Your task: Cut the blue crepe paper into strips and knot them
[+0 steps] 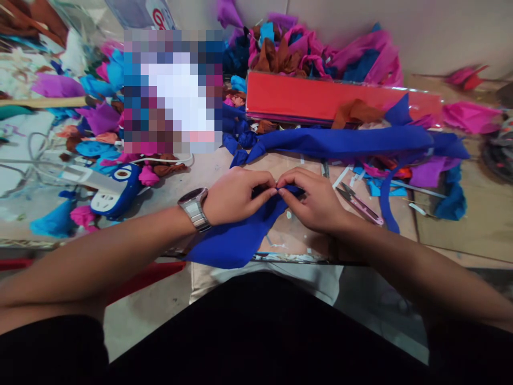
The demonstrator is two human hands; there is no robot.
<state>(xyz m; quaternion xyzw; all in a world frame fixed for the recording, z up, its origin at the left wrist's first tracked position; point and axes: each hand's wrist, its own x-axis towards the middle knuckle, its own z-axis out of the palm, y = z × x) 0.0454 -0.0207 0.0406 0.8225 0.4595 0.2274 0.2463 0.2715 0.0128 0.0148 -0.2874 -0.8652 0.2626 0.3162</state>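
Observation:
A dark blue cloth (236, 240) is pinched between my two hands, its wide part hanging over the table's front edge below my left hand. My left hand (236, 195), with a metal watch on the wrist, grips the cloth between thumb and fingers. My right hand (312, 198) pinches the same cloth, fingertips touching those of my left hand. Just beyond my hands lies a long blue strip (344, 143) with knotted pieces (244, 141) at its left end. Pink-handled snips (360, 203) rest to the right of my right hand.
A red flat packet (296, 96) lies behind the blue strip, with pink, brown and blue cloth (280, 48) heaped behind it. A blue and white power socket (116, 192) with cables sits at the left among colored scraps. A blurred-out patch covers part of the back left.

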